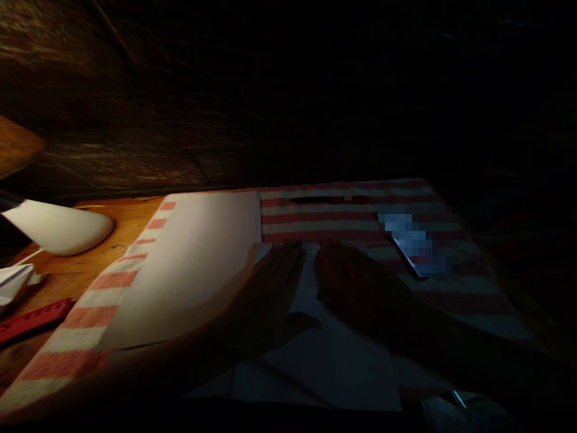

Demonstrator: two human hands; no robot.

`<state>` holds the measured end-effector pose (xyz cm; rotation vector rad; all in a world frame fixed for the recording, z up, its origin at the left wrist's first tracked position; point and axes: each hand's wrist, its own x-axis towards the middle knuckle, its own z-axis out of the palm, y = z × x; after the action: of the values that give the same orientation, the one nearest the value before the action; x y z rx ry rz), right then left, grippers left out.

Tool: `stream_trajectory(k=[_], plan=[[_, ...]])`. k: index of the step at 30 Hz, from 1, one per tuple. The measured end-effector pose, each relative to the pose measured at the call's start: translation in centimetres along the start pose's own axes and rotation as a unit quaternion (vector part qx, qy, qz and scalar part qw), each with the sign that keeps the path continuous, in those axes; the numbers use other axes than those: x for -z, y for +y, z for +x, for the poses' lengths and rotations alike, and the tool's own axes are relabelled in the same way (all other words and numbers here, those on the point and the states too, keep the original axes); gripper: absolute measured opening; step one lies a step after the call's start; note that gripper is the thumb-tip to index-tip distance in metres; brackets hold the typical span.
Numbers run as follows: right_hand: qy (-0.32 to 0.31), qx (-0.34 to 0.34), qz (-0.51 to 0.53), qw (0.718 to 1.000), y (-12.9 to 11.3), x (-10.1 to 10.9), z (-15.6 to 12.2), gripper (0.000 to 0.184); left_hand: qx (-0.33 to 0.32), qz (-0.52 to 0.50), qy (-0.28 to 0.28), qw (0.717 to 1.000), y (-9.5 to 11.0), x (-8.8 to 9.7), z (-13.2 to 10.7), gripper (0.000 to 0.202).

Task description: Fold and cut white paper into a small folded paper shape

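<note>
The scene is dim. My left hand (pixel 270 288) lies flat, fingers stretched out and together, on a white sheet of paper (pixel 333 361) with a visible crease. My right hand (pixel 356 282) lies flat beside it on the same sheet, fingers out, the two hands almost touching. The paper rests on a red-and-white striped cloth (pixel 315 219). To the left of my left hand a larger pale sheet (pixel 193 264) lies on the cloth. Neither hand holds anything.
A white lamp head (pixel 58 225) lights the wooden table (pixel 126 219) at the left. A red ruler (pixel 33 319) and folded white paper (pixel 15 282) lie at the left edge. A blurred-out flat object (pixel 417 243) lies on the cloth at the right. A dark slim object (pixel 315 199) lies at the cloth's far edge.
</note>
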<state>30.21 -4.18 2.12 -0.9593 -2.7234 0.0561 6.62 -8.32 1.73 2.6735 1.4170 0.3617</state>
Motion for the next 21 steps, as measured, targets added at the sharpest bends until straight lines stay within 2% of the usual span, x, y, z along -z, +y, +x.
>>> stream_trajectory(k=[8,13,21], plan=[[-0.011,-0.031,0.016,0.999,-0.1,0.2,-0.1,0.061,0.034,0.022,0.020,0.999,-0.3,0.0,-1.0,0.102],[-0.008,-0.061,0.014,0.998,-0.4,0.4,-0.5,0.066,0.033,0.039,0.009,0.999,-0.4,0.0,-1.0,0.104],[-0.018,-0.111,-0.052,0.992,-0.7,0.9,-1.0,0.071,0.045,0.065,0.033,0.996,-1.2,-0.2,-2.0,0.102]])
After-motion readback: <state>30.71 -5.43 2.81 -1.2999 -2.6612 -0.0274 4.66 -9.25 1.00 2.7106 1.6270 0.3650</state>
